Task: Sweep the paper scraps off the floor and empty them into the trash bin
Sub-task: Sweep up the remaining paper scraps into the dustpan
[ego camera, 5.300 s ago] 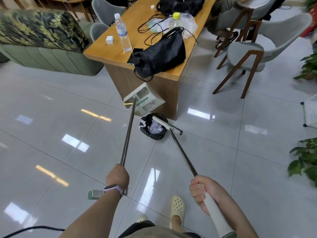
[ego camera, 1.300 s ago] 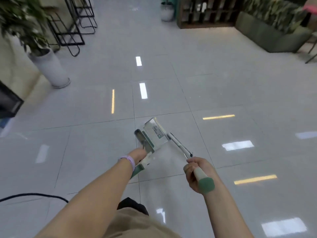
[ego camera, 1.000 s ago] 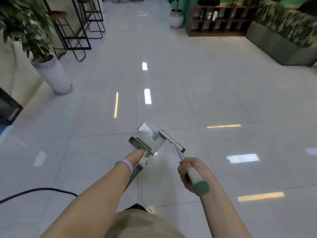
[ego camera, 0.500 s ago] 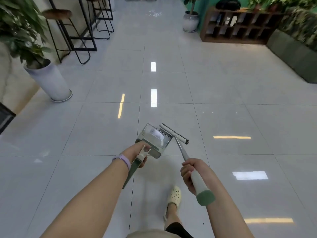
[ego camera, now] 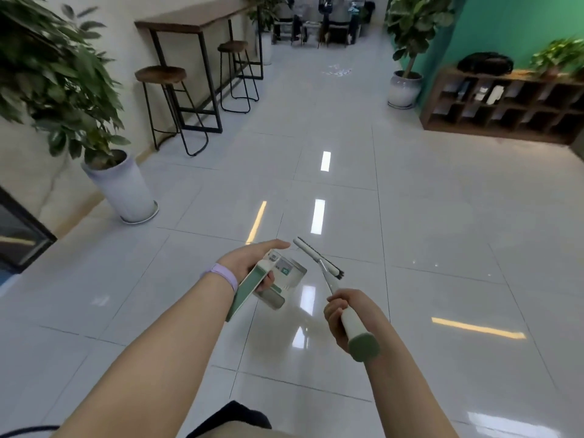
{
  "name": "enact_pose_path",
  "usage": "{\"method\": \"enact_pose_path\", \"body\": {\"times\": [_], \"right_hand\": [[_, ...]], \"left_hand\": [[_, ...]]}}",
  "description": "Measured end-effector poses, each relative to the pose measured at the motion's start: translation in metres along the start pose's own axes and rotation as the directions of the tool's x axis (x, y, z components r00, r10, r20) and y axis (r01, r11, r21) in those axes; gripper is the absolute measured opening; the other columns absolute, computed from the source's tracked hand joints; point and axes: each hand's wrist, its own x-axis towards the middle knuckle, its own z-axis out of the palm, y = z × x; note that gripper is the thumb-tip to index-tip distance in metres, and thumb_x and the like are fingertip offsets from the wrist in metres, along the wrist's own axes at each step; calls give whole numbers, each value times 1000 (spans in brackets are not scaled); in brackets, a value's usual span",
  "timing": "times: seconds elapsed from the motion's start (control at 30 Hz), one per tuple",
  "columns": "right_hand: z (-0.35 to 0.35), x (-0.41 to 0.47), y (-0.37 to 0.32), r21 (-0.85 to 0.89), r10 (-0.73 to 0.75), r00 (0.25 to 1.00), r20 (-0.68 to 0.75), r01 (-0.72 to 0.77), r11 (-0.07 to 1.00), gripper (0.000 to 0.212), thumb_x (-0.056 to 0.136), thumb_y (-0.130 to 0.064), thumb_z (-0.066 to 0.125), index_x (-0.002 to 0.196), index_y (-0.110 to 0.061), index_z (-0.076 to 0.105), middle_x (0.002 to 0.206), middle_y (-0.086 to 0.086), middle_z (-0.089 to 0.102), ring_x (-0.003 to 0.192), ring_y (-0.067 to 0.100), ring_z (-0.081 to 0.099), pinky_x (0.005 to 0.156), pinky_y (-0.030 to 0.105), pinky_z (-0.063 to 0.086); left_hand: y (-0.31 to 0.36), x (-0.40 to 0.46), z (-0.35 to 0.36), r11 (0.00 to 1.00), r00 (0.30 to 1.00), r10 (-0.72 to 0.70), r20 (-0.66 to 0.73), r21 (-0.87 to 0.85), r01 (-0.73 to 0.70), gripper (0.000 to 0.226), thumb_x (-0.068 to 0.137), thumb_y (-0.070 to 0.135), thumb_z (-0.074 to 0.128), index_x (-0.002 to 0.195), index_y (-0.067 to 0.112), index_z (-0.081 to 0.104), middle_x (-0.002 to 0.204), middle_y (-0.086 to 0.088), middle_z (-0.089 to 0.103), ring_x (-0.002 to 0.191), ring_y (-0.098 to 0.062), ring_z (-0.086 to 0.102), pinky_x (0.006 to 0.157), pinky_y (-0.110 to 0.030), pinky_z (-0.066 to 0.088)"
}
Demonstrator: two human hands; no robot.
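A small pile of white paper scraps (ego camera: pixel 338 70) lies on the glossy floor far down the corridor. My left hand (ego camera: pixel 249 263) holds the green-and-white dustpan (ego camera: pixel 284 276) by its handle at waist height, thumb round the handle and fingers stretched along the top. My right hand (ego camera: pixel 344 314) grips the white handle of the broom (ego camera: pixel 317 257), whose head with its dark bristles hangs just right of the dustpan, above the floor. No trash bin is in view.
A potted plant (ego camera: pixel 123 191) stands at the left wall, with bar stools (ego camera: pixel 164 77) and a high table behind it. On the right are another potted plant (ego camera: pixel 404 90) and a low wooden shelf (ego camera: pixel 505 102). Chairs stand at the far end.
The view has turned away from the desk and trash bin to an open corridor and tilted up. Both hands still carry the dustpan and broom; the distant scraps have come into view.
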Motion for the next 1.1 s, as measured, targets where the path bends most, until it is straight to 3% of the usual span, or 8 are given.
{"method": "enact_pose_path", "body": {"times": [0.1,0.23,0.3,0.43,0.67,0.83,1.0,1.1], "right_hand": [[25,33,-59,-38,15,999,39,-13,999,23,87,0,47,71,-15,38,51,-4,35,32,8,35,32,16,39],[55,85,-144,-103,42,998,47,-37,994,27,86,-2,49,65,-15,39,50,-5,33,33,7,33,32,15,38],[69,108,-192,-122,50,998,42,-44,992,28,86,-4,49,63,-16,38,50,-6,31,34,7,32,33,14,37],[87,147,-296,-107,41,997,69,-33,994,29,83,-5,52,63,-17,36,49,-7,29,36,6,31,33,16,37],[138,198,-457,-90,-1,1000,4,1,996,33,83,-5,49,53,-14,39,42,-4,32,29,8,32,27,17,34],[154,257,-607,-82,-43,999,-18,41,996,27,75,-4,52,55,-16,37,42,-5,33,29,8,32,29,16,34],[170,300,-753,-57,-33,999,-38,31,998,30,86,-3,46,60,-15,39,44,-4,36,30,7,35,30,15,35],[191,328,-842,-63,-72,997,-40,69,996,32,89,-1,43,61,-15,39,46,-4,36,31,7,35,31,14,35]], "left_hand": [[68,37,13,986,995,73,62,146,-81,86,45,34,102,119,13,65,100,-6,50,60,-14,33,53,-23,36],[163,98,35,947,993,75,93,307,-101,58,63,36,95,105,1,77,97,-13,67,63,-21,62,58,-29,54],[212,134,45,961,994,100,48,255,-109,45,70,31,92,100,0,77,104,-17,70,65,-26,68,57,-29,57],[316,208,62,995,996,71,58,72,-75,28,85,21,81,95,-1,67,69,-11,61,57,-19,59,48,-24,53],[460,328,150,1000,994,17,109,3,-18,27,85,23,81,87,0,67,62,-8,58,50,-18,56,57,-27,53],[564,428,214,998,993,-8,118,-53,14,30,85,26,81,93,1,67,58,-6,54,44,-17,52,66,-28,51],[660,497,251,992,991,-44,129,-112,58,27,89,23,77,101,2,64,58,-6,49,62,-16,49,43,-20,48],[731,539,272,991,990,-21,140,-128,39,25,89,24,75,96,5,61,58,-6,50,68,-17,52,38,-19,47]]}}
